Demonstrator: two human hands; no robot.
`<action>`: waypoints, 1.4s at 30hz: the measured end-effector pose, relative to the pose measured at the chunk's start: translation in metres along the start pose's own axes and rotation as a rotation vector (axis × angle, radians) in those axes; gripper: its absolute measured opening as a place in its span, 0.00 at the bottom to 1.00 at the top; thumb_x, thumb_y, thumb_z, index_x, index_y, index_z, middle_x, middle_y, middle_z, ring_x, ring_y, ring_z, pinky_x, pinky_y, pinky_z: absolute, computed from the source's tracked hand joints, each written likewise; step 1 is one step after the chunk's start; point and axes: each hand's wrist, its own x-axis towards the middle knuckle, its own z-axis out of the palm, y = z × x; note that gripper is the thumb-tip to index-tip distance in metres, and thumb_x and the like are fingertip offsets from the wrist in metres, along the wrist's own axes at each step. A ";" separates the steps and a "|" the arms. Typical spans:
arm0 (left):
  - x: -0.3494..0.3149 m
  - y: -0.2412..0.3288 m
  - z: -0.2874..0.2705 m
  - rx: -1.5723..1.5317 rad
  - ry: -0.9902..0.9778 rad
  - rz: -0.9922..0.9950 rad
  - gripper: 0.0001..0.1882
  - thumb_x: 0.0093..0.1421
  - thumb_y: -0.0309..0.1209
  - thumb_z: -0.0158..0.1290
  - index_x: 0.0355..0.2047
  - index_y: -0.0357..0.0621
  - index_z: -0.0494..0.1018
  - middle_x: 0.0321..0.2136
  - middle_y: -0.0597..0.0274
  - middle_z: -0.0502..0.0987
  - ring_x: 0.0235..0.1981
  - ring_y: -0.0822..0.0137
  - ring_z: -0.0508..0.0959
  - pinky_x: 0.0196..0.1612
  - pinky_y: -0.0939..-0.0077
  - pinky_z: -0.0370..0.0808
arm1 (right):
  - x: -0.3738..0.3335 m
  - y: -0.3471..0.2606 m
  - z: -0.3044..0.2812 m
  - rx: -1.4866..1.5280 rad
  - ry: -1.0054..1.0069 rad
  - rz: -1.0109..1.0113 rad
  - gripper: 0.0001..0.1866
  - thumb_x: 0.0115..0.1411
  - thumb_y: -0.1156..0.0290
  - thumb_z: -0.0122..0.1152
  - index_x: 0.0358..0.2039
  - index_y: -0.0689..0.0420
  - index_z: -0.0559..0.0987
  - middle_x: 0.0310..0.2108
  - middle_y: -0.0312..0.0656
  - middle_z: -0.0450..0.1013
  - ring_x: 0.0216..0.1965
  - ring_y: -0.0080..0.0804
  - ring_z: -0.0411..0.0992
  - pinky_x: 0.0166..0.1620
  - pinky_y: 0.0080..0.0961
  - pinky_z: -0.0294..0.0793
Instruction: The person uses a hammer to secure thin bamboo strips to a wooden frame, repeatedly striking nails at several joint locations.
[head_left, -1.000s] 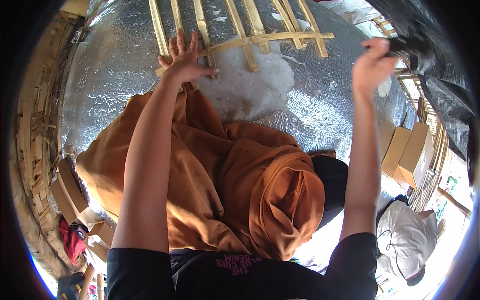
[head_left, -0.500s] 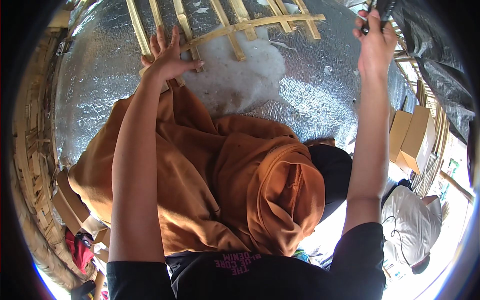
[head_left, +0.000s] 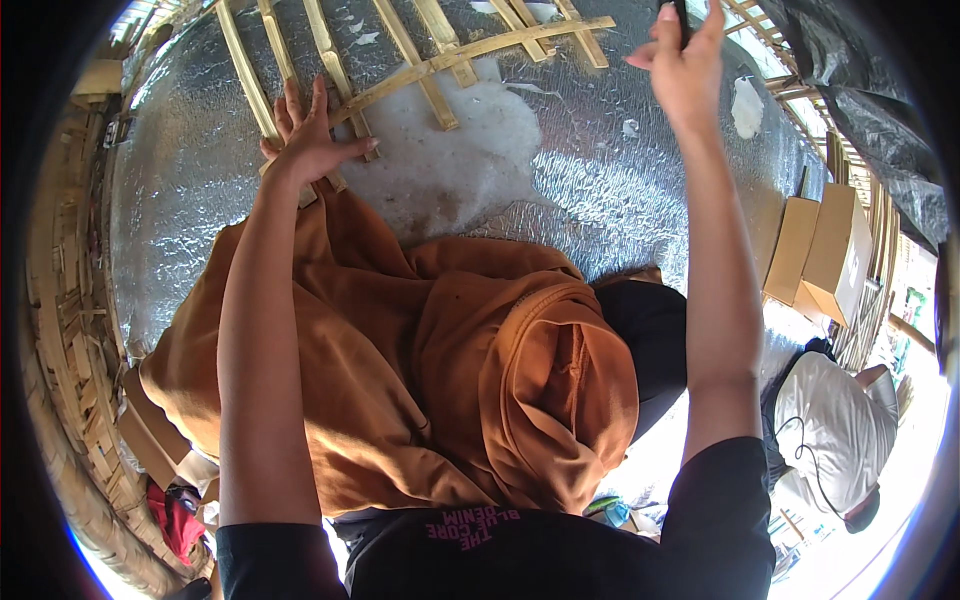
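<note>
Fingers spread wide, your left hand (head_left: 305, 150) lies over the lower left end of a row of pale wooden slats (head_left: 420, 75), thumb pointing right. Your right hand (head_left: 686, 80), raised well apart near the top edge, has its fingers around a dark object (head_left: 683, 20) — partly cut off by the frame, its kind too hidden to tell. A thin crosspiece (head_left: 500, 43) runs from beside your left hand across the slats, which lie on a silvery, crinkled sheet (head_left: 620, 190) with a whitish patch (head_left: 480, 140) just below them. Rust-brown cloth (head_left: 370, 340) covers your lap, its upper folds near your left wrist. Farther out — cardboard boxes (head_left: 838, 255) and black sheeting (head_left: 870, 150) at right, a woven wall (head_left: 75, 300) at left.
</note>
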 end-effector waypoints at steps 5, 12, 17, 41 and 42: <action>0.001 0.003 0.005 0.026 0.014 -0.030 0.74 0.37 0.72 0.63 0.73 0.64 0.28 0.72 0.52 0.18 0.73 0.49 0.23 0.64 0.23 0.33 | 0.007 0.042 0.011 -0.050 0.016 -0.143 0.29 0.73 0.64 0.43 0.71 0.52 0.50 0.29 0.40 0.71 0.26 0.26 0.73 0.33 0.26 0.79; -0.002 0.006 -0.001 -0.017 -0.022 0.032 0.77 0.33 0.72 0.65 0.73 0.62 0.29 0.72 0.51 0.18 0.73 0.50 0.22 0.64 0.23 0.34 | 0.012 0.062 0.012 0.036 -0.046 -0.081 0.29 0.71 0.69 0.45 0.71 0.50 0.52 0.35 0.48 0.76 0.31 0.37 0.77 0.35 0.33 0.79; -0.007 0.008 -0.007 0.029 -0.038 -0.006 0.78 0.32 0.70 0.67 0.73 0.60 0.29 0.72 0.50 0.19 0.73 0.50 0.22 0.64 0.23 0.35 | 0.005 0.085 0.025 -0.754 -0.357 0.038 0.31 0.71 0.59 0.40 0.72 0.48 0.49 0.38 0.62 0.78 0.40 0.58 0.78 0.47 0.47 0.79; 0.005 -0.003 0.005 -0.001 0.019 0.039 0.79 0.30 0.70 0.68 0.73 0.63 0.29 0.72 0.50 0.20 0.73 0.45 0.24 0.63 0.22 0.34 | 0.008 0.035 0.005 -0.420 0.044 -0.252 0.25 0.69 0.67 0.46 0.67 0.44 0.63 0.37 0.60 0.77 0.37 0.62 0.77 0.40 0.46 0.76; 0.002 -0.001 0.004 0.003 0.013 0.035 0.79 0.30 0.70 0.68 0.73 0.63 0.29 0.72 0.50 0.20 0.73 0.45 0.24 0.63 0.22 0.34 | 0.005 0.026 0.003 -0.417 0.038 -0.247 0.25 0.69 0.67 0.46 0.67 0.44 0.63 0.37 0.60 0.77 0.37 0.62 0.77 0.40 0.46 0.76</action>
